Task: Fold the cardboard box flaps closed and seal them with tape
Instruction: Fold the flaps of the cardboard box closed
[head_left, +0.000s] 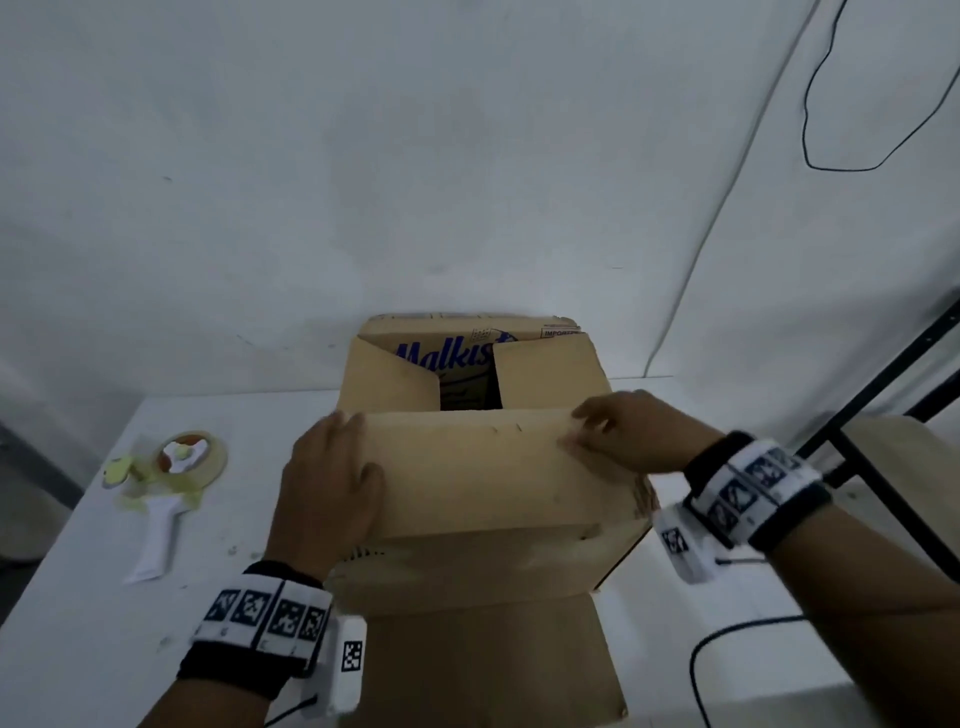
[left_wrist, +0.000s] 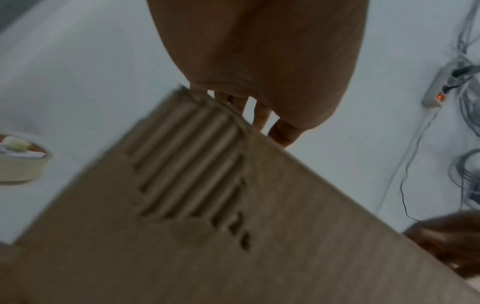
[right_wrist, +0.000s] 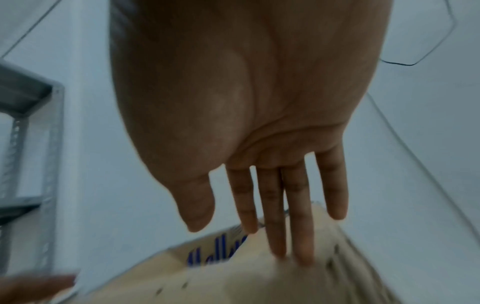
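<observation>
Pressing near flap (head_left: 488, 467), long axis L-R, flat onto box (head_left: 467, 566) w/ both spread hands: left hand (head_left: 327, 483), right hand (head_left: 634, 431).

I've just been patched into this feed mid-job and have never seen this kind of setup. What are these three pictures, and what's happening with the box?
There is no robot here: a person works with bare hands, wearing a camera on the head and one on each wrist.

The head view looks down on a white table with a cardboard box on it. The left hand and right hand both lie flat on the near flap, pressing it down. Two side flaps are already folded in; the far flap stands up.

A tape dispenser lies untouched on the table, to the left of the box.

The wrist views look along each palm: the left hand's fingers at the flap's edge, the right hand's fingers straight on the cardboard. Both are blurred.
</observation>
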